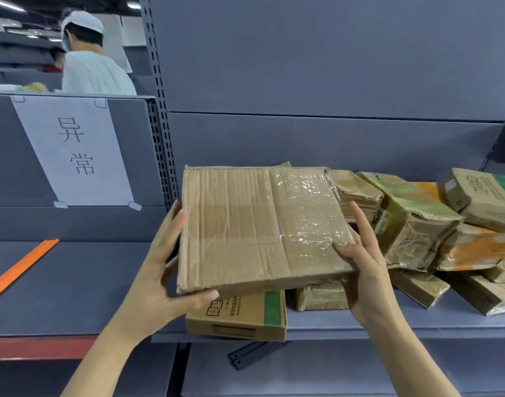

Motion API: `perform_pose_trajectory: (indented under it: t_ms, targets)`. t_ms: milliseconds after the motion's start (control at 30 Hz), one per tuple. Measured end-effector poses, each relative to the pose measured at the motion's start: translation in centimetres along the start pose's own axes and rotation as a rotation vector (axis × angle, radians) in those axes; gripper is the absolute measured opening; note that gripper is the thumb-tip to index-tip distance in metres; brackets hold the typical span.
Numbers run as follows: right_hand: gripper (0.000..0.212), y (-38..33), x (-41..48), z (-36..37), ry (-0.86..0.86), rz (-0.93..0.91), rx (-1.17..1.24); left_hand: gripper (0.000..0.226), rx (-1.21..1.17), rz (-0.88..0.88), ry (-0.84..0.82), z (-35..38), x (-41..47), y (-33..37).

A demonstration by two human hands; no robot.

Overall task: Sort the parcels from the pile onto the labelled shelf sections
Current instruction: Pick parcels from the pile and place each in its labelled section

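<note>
A flat brown cardboard parcel (257, 224), partly wrapped in clear tape, is held tilted above the shelf. My left hand (162, 270) grips its left edge, thumb curled under the near corner. My right hand (363, 262) grips its right edge, thumb on top. Below it lies a box with a green stripe (240, 315) at the shelf's front edge. The pile of taped parcels (434, 233) spreads to the right on the grey shelf (389, 322). To the left, a white paper label (73, 150) with two printed characters hangs on the back panel of the neighbouring section.
The left shelf section (73, 282) carries an orange divider strip (22, 267). A perforated upright post (164, 138) separates the two sections. A person in a white cap and light shirt (93, 67) stands behind the left shelf. A black bracket (245, 358) lies below.
</note>
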State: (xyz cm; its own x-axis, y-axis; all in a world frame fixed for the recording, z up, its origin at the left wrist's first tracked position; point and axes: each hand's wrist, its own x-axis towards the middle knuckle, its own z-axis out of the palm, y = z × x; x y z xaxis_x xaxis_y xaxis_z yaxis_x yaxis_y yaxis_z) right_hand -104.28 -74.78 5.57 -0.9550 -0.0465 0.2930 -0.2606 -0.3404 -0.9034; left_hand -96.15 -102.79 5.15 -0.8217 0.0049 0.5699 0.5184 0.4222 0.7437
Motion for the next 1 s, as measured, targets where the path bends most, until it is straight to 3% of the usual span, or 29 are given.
perform_pose_trajectory:
  t_ms: [267, 367, 467, 733, 867, 1000]
  targets:
    - [0.057, -0.6, 0.2, 0.4, -0.087, 0.127, -0.105, 0.088, -0.013, -0.004, 0.083, 0.0, -0.2, -0.2]
    - [0.071, -0.5, -0.3, 0.6, -0.18, 0.058, -0.169, 0.066, -0.033, -0.002, 0.18, 0.1, 0.0, 0.1]
    - [0.081, -0.3, -1.0, 0.8, -0.245, -0.063, -0.35, 0.058, -0.087, -0.048, 0.224, -0.2, 0.2, 0.3]
    - [0.105, -0.3, -1.2, 0.5, -0.361, -0.118, -0.568, 0.059, -0.276, -0.135, 0.229, -0.9, 0.9, 0.0]
    - [0.094, -0.3, -0.8, 0.5, -0.343, -0.114, -0.583, 0.061, -0.315, -0.18, 0.214, -0.9, 1.3, 0.1]
    - [0.089, 0.0, -0.3, 0.1, -0.304, -0.098, -0.532, 0.078, -0.341, -0.23, 0.175, -0.7, 1.5, 0.3]
